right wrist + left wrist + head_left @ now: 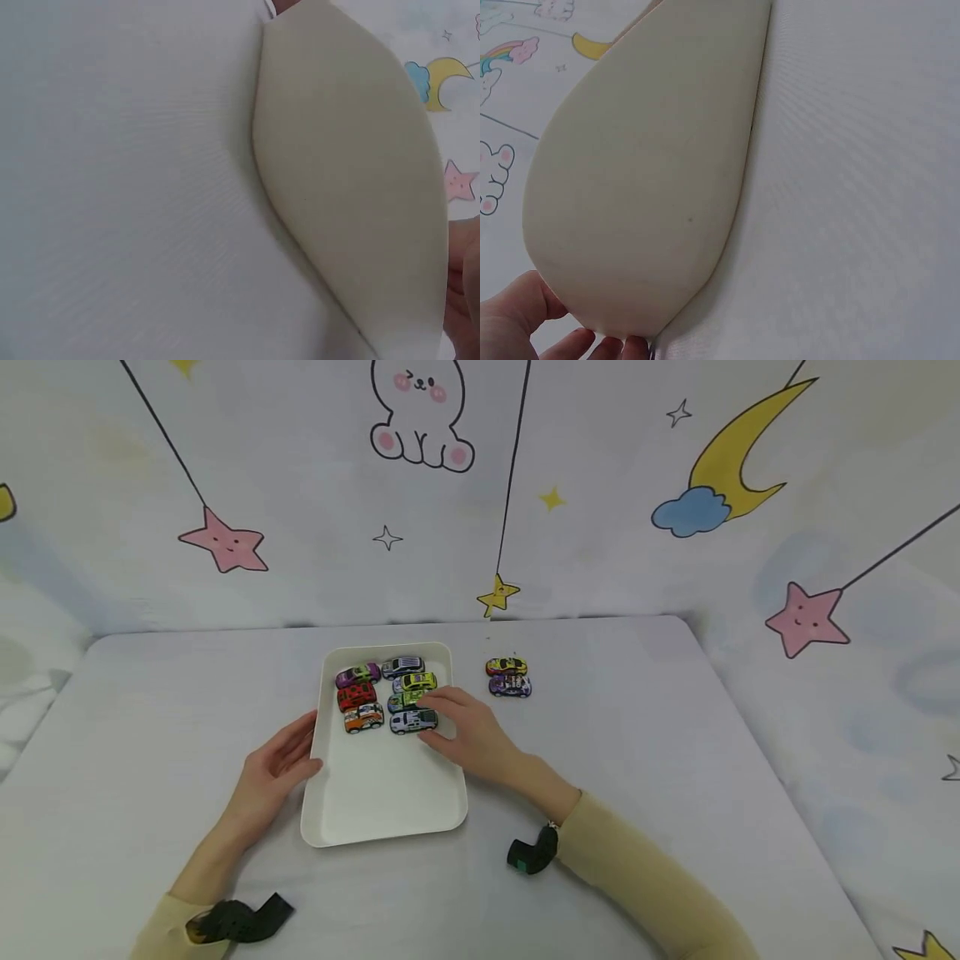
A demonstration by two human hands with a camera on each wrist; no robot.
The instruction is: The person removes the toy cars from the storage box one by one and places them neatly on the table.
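Observation:
In the head view, a white tray (386, 793) holds several toy cars in two columns. My left hand (266, 781) touches the tray's left side with thumb and fingers spread; in the left wrist view, fingertips of that hand (562, 337) meet the tray's outer wall (645, 172). Over the tray's right side, my right hand (480, 739) has its fingers by a green car (403, 702) and its thumb just below a white-and-grey car (412, 721). No firm grip on either car shows. The right wrist view has part of my right hand (465, 289) behind the tray (352, 165).
Two more toy cars, one yellow and red (506, 666), one purple and white (510, 686), lie side by side on the white table (630, 735), right of the tray. A patterned cloth backdrop (322, 560) stands behind the table.

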